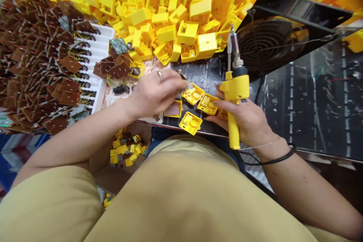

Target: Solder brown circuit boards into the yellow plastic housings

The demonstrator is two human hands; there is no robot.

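My left hand [157, 92] is pinched over the left side of a small group of open yellow plastic cases. A small brown circuit board [181, 75] pokes out of its fingers, mostly hidden by them. Under the fingertips is one yellow case [193, 93]. My right hand [246, 121] grips a yellow soldering gun [239, 87], its metal tip pointing up and away from me. Fingers of that hand also reach to a second case [208, 104]. Nearer me lie another case [190, 123] and one with a pale piece inside [173, 109].
A large heap of yellow cases [167, 32] covers the back. Brown circuit boards [39, 68] with wires crowd a white foam tray [103, 45] at left. A black fan [272, 41] leans at the back right. Below the bench edge, a box holds more yellow pieces [127, 149].
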